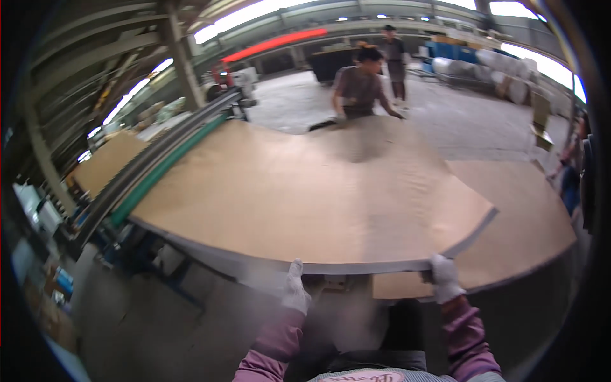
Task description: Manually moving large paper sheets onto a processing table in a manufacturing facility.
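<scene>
A large, thin tan sheet with a grey border stretches across the middle, rippled toward its right end. My left hand, in a white glove, grips the near edge, thumb on top and fingers hidden beneath. Farther right along the same edge, my right hand, also gloved, is closed on the border close to the near right corner. A co-worker stands at the far side with both hands at the sheet's opposite edge. The sheet's left end lies against a green roller of a machine.
Another tan sheet lies lower, to the right and partly underneath. The machine's dark rail runs along the left, with a blue frame below. Behind stand another person and wrapped white rolls. A steel column rises at the left.
</scene>
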Demonstrator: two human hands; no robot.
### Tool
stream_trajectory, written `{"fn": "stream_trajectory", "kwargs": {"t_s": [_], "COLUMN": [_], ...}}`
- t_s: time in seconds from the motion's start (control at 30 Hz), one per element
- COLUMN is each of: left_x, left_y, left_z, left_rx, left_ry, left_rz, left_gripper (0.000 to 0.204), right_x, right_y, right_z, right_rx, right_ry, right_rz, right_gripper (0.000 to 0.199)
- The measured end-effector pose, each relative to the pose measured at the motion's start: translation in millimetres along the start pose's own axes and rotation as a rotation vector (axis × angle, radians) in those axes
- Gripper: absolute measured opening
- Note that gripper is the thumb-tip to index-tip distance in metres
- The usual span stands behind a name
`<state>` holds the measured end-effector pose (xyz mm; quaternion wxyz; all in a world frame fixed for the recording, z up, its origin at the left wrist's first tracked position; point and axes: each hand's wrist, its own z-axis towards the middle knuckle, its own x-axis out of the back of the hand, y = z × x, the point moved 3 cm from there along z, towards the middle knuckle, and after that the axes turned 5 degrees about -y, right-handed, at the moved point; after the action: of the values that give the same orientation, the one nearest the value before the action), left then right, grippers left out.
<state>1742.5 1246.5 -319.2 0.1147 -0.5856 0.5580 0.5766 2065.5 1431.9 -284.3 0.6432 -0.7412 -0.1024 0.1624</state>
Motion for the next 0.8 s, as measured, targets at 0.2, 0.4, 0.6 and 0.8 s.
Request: {"fn": "stream_trajectory", "kwargs": {"t_s": [0.2, 0.4, 0.6, 0.8], "left_x": [-49, -93, -98, -52], "left_y": [47, 13, -32, -106], "left_z": [-45, -54, -25, 35], "left_rx": [-0.073, 0.008, 0.083, 0.150], "left_ry": [0.021, -0.006, -0.262, -0.416], "left_rz": [0.439, 0.811, 0.697, 0.429], "left_gripper": [0.041, 0.037, 0.024, 0.032], "right_x": [61, 124, 147, 53], "right_y": [-43, -49, -84, -55], "right_z": [-22, -2, 9, 5], "right_rx": [0.086, 0.044, 0.066, -0.295], "right_ry": [0.062, 0.182, 0.346, 0.231], "right_rz": [-0.036, -0.052, -0.077, -0.040], "right_gripper": [0.020, 0.029, 0.031, 0.031]}}
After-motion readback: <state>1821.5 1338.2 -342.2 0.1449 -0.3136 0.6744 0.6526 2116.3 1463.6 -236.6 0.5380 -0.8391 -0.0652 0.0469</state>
